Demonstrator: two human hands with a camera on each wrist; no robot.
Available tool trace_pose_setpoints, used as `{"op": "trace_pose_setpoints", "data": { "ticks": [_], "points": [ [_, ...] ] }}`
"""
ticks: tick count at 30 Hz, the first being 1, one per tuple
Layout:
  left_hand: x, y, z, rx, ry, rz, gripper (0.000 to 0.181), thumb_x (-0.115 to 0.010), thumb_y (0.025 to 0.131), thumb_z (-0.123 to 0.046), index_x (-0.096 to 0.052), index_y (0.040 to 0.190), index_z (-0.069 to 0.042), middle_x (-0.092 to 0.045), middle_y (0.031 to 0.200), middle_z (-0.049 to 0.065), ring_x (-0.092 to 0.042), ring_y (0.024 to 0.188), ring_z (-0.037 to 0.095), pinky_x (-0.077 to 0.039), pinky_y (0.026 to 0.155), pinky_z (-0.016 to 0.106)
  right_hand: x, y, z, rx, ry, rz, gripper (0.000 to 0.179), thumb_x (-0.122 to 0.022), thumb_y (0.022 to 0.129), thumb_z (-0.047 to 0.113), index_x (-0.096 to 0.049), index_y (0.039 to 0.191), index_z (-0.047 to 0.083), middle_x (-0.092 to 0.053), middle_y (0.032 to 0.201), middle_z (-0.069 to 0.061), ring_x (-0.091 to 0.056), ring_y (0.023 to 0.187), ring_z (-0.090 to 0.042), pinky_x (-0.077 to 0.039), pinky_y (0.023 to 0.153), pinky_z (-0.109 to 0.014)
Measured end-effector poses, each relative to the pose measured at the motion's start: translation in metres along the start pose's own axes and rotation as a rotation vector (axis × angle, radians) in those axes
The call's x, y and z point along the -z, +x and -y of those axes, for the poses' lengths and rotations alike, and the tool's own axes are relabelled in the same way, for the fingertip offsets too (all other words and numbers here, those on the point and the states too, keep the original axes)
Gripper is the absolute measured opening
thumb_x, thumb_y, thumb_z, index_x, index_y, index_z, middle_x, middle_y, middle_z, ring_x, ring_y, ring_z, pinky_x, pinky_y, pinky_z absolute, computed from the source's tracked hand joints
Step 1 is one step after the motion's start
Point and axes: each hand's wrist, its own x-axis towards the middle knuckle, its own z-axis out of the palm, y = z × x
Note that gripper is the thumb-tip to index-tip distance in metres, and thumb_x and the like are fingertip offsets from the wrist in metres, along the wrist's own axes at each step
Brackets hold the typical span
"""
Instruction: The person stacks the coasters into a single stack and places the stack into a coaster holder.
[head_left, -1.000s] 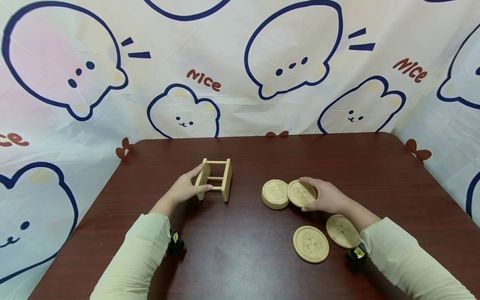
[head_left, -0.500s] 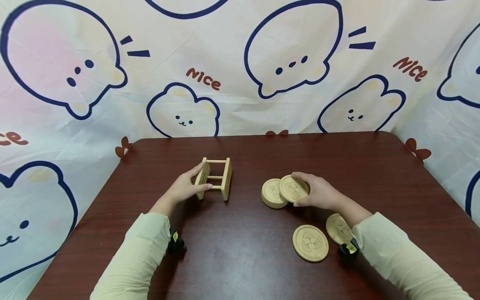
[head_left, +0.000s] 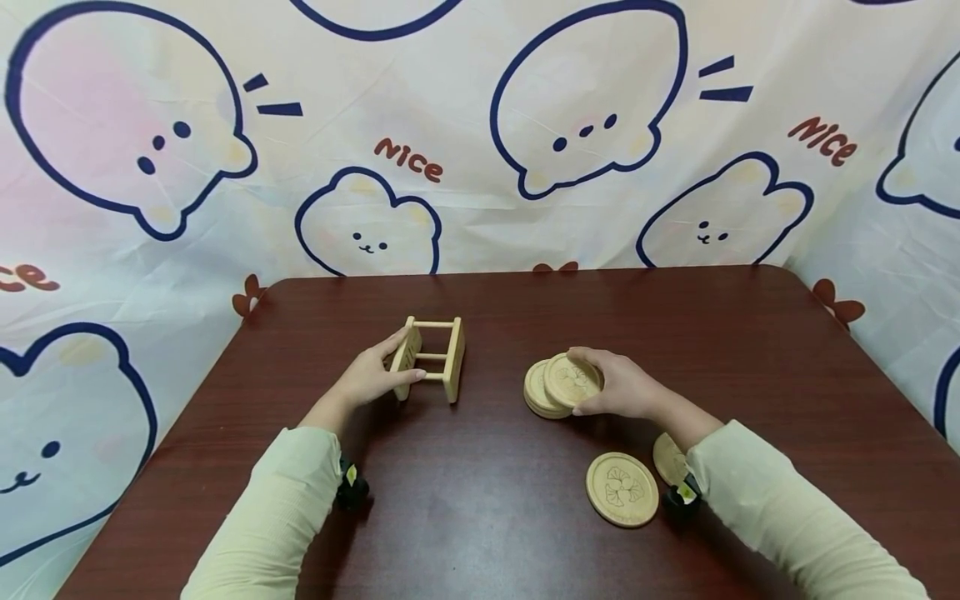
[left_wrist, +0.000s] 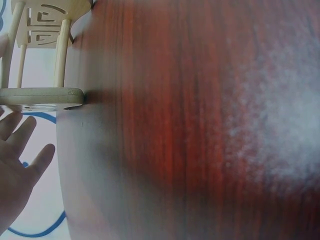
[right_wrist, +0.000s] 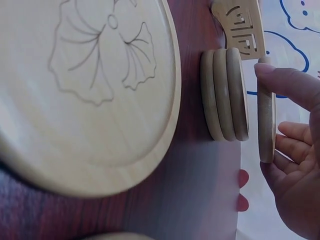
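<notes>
In the head view my left hand [head_left: 366,375] holds the left side of a small wooden coaster rack [head_left: 453,360], the thumb reaching its near rung. Spread fingers [left_wrist: 41,162] show beside the rack's side panel [left_wrist: 45,96] in the left wrist view. My right hand [head_left: 628,385] pinches a round wooden coaster [head_left: 572,379] by its edge, thumb and fingers at opposite sides. This coaster partly overlaps a stack of coasters [head_left: 537,393] from above. Seen from the right wrist, a gap separates the held coaster [right_wrist: 266,117] from the stack of three [right_wrist: 220,95].
A coaster with a leaf pattern [head_left: 622,490] lies flat on the dark red-brown table [head_left: 465,517]. Another coaster [head_left: 667,460] is beside it, partly hidden under the right forearm. Behind the table hangs a cloth [head_left: 480,225] with cartoon bears.
My right hand has carried its coaster leftward, from beside the stack to over its right part. The right forearm now covers more of one loose coaster. Left hand and rack have stayed put.
</notes>
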Motion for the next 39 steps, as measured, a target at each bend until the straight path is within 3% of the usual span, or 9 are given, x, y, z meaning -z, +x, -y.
{"op": "trace_pose_setpoints", "data": {
  "ticks": [39],
  "points": [
    [0.001,-0.002,0.0,-0.021,0.005,-0.004,0.088,-0.066,0.07,-0.048,-0.02,0.139,-0.019,-0.03,0.134,0.019,-0.043,0.106,0.029,-0.036,0.085,0.044,-0.015,0.02,0.008,-0.023,-0.033,0.055,0.078,-0.075,0.063,0.026,-0.04,0.126,-0.002,-0.044,0.125,-0.013,-0.041,0.109,-0.024,-0.033,0.086,-0.039]
  ]
}}
